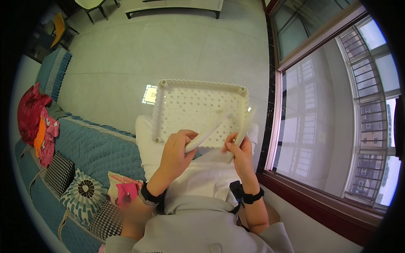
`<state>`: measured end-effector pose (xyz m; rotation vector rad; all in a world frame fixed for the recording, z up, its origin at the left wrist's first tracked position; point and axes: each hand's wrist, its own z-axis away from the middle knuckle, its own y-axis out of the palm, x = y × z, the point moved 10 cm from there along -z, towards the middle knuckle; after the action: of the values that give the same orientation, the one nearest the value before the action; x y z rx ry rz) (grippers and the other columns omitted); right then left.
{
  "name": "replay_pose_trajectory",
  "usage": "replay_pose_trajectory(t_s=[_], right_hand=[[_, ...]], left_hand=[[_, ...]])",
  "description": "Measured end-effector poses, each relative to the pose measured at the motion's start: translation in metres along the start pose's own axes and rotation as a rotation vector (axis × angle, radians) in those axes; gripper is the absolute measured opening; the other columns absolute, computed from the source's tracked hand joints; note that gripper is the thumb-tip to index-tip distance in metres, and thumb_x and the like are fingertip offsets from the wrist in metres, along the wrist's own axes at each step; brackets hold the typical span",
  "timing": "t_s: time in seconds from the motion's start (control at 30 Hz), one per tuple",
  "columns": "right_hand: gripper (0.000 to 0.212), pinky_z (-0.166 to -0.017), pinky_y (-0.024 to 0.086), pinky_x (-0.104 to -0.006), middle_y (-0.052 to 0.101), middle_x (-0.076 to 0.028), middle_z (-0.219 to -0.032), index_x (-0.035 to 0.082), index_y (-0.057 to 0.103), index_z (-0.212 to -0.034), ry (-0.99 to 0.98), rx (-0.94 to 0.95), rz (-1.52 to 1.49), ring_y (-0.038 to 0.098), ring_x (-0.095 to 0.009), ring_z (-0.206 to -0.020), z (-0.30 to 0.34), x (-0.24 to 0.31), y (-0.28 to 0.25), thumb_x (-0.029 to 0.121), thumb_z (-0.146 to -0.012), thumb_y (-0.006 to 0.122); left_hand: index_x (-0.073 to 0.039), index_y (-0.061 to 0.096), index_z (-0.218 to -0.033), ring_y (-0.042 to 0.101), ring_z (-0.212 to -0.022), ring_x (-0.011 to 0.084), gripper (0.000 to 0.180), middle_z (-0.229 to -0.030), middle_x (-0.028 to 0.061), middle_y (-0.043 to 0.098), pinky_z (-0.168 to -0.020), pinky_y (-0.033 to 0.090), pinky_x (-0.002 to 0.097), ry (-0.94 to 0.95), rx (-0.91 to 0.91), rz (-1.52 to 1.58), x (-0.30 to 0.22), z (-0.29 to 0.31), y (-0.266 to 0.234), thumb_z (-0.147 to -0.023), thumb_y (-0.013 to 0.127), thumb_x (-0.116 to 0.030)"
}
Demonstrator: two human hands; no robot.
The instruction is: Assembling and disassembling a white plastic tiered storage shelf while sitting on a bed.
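Observation:
My left hand (pixel 179 152) is closed around the lower end of a white tube (pixel 206 133), which slants up to the right and blurs at its far end. A second white tube (pixel 244 126) is gripped near its lower part by my right hand (pixel 239 152), tilted upward. Beyond both hands a white plastic tray (pixel 190 111) with star-shaped holes and a scalloped rim rests on or against my knees. Round sockets show at its corners; the near right corner is hidden behind my right hand and tube.
To my left runs a sofa with a blue quilted cover (pixel 101 147), holding patterned cushions (pixel 84 194) and a heap of red clothes (pixel 33 114). A sliding glass door frame (pixel 276 118) stands at my right. A low white cabinet (pixel 173 6) and chairs are at the far side.

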<state>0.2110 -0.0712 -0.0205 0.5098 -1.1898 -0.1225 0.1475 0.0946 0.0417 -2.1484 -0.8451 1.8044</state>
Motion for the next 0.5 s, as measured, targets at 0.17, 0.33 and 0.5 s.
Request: replay_pose_trajectory(t_s=[0.17, 0.33, 0.5], right_hand=[[0.02, -0.051, 0.04, -0.0286, 0.053, -0.005, -0.063, 0.0, 0.047, -0.094, 0.186, 0.254, 0.663, 0.052, -0.014, -0.054, 0.014, 0.002, 0.026, 0.015, -0.084, 0.057], [0.024, -0.052, 0.04, -0.0291, 0.057, -0.014, -0.072, -0.001, 0.048, -0.09, 0.033, 0.261, 0.938, 0.054, -0.019, -0.056, 0.013, 0.004, 0.033, 0.019, -0.083, 0.06], [0.026, -0.051, 0.042, -0.0332, 0.054, -0.009, -0.069, 0.005, 0.055, -0.087, -0.479, 0.202, 1.175, 0.053, -0.025, -0.057, 0.023, 0.046, 0.046, 0.02, -0.073, 0.07]], left_hand=[[-0.005, 0.034, -0.073, 0.056, -0.104, 0.0258, 0.029, -0.118, 0.0192, 0.054, -0.083, 0.043, 0.0308, -0.077, -0.142, 0.175, -0.003, -0.008, -0.03, -0.075, 0.061, 0.007], [-0.003, 0.038, -0.085, 0.055, -0.104, 0.0218, 0.022, -0.121, 0.02, 0.052, -0.083, 0.042, 0.0282, -0.151, -0.367, 0.152, 0.012, -0.004, -0.063, -0.078, 0.059, 0.002], [-0.004, 0.033, -0.091, 0.054, -0.1, 0.0166, 0.022, -0.116, 0.0153, 0.055, -0.085, 0.04, 0.0261, -0.037, -0.373, 0.146, -0.002, -0.008, -0.08, -0.089, 0.052, -0.015]])
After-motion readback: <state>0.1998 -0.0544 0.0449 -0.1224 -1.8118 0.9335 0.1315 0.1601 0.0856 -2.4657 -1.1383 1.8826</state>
